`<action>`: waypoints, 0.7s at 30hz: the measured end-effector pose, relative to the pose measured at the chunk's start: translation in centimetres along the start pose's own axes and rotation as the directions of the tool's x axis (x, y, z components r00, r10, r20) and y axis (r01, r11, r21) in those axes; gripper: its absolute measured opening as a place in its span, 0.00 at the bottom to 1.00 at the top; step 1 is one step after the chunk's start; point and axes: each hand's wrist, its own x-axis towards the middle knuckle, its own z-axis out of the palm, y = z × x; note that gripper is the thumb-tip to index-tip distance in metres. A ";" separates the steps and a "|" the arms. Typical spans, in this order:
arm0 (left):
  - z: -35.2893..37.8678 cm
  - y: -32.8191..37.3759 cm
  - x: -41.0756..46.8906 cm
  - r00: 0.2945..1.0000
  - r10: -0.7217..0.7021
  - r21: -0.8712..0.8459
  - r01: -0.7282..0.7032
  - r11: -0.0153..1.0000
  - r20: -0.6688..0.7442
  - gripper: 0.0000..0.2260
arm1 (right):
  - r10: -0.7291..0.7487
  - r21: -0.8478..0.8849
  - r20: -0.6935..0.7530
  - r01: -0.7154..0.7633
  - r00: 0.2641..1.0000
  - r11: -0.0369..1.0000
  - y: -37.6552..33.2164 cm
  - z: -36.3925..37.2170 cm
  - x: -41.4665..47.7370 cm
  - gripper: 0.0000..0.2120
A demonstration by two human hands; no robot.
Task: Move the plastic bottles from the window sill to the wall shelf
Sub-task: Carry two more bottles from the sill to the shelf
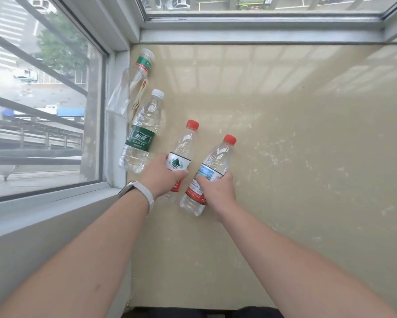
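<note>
Several clear plastic bottles stand on the beige window sill (284, 157). My left hand (162, 174) grips a red-capped bottle (186, 143) around its white and red label. My right hand (218, 188) grips a second red-capped bottle (218, 157) around its lower label. Left of them stands a white-capped bottle with a dark green label (144, 134). Behind it, against the window frame, is an empty bottle with a green neck band (133, 86). The wall shelf is not in view.
Window glass and frame (114, 111) run along the left of the sill, and another window frame (261, 35) closes the far end. The sill stretches wide to the right of the bottles. A watch with a white strap sits on my left wrist (137, 191).
</note>
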 end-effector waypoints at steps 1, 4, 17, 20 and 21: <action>-0.1 -0.2 -0.1 1.000 -0.010 -0.038 0.010 0.999 -0.004 0.21 | -0.011 0.015 0.006 0.011 1.000 1.000 0.2 -0.2 0.0 0.24; -0.3 -0.5 -0.8 0.999 -0.021 -0.102 0.018 0.995 -0.028 0.21 | -0.045 0.072 0.054 0.042 0.998 0.997 0.8 -0.9 0.0 0.23; -1.3 3.6 -9.9 0.984 0.177 -0.377 -0.174 0.910 -0.027 0.14 | -0.310 0.268 0.224 0.248 0.924 0.931 0.2 -9.4 -5.0 0.21; -1.8 4.5 -13.4 0.973 0.227 -0.405 -0.219 0.888 -0.027 0.16 | -0.384 0.267 0.216 0.323 0.898 0.908 -0.7 -12.0 -7.9 0.21; -2.0 4.9 -14.6 0.970 0.244 -0.414 -0.232 0.880 -0.026 0.17 | -0.408 0.260 0.212 0.351 0.888 0.900 -0.9 -12.9 -8.9 0.21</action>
